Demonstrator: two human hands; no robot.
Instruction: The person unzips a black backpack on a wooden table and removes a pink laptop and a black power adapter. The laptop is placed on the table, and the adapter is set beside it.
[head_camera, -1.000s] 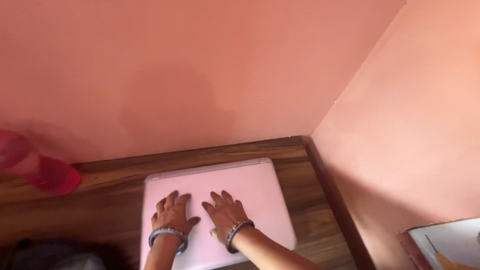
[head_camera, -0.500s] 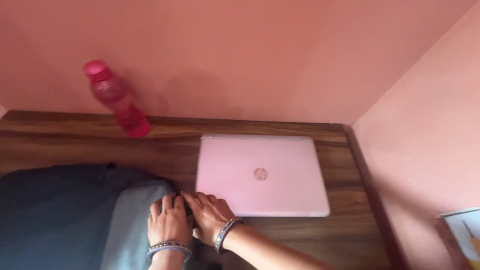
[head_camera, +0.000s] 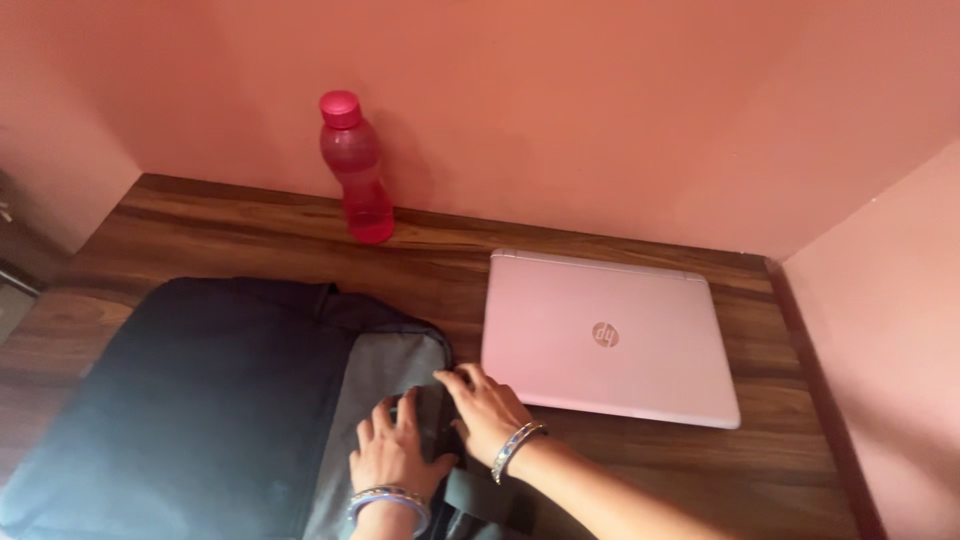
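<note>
A dark grey backpack (head_camera: 200, 400) lies flat on the wooden desk (head_camera: 250, 225), filling the left half. My left hand (head_camera: 395, 455) rests on the bag's lighter grey panel with fingers spread. My right hand (head_camera: 485, 410) sits at the bag's top right corner, fingers curled over the edge near the handle; whether it grips the fabric is unclear. Both wrists wear bangles. A closed pink laptop (head_camera: 610, 335) lies flat just right of my right hand.
A pink water bottle (head_camera: 355, 170) stands upright at the back of the desk against the salmon wall. A side wall closes the desk on the right (head_camera: 880, 380). Another wall corner stands at the far left.
My hands have left the laptop lid and moved left onto the backpack. The view has swung left, bringing the bag and bottle fully into sight.
</note>
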